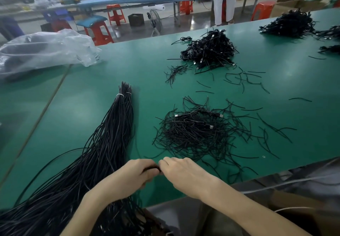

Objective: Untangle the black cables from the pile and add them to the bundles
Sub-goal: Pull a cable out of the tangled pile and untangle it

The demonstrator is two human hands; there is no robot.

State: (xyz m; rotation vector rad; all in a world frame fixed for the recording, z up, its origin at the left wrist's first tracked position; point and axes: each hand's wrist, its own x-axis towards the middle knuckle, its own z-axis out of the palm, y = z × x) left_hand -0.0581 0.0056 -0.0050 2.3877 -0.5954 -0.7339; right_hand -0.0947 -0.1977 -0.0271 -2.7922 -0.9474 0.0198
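Head view: both hands pinch a cable just before the pile

Nearest, the left hand [134, 176] and right hand [184, 173] meet, fingers curled, pinching a black cable [151, 168] between them, just in front of the tangled pile [195, 132]. Left of the pile lies the long tied bundle [112, 140]. Beyond the pile sits a denser heap [211, 50].

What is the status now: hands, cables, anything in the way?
Left hand and right hand both pinch a black cable between them. Tied bundle at left, tangled pile ahead. Nothing blocks the hands.
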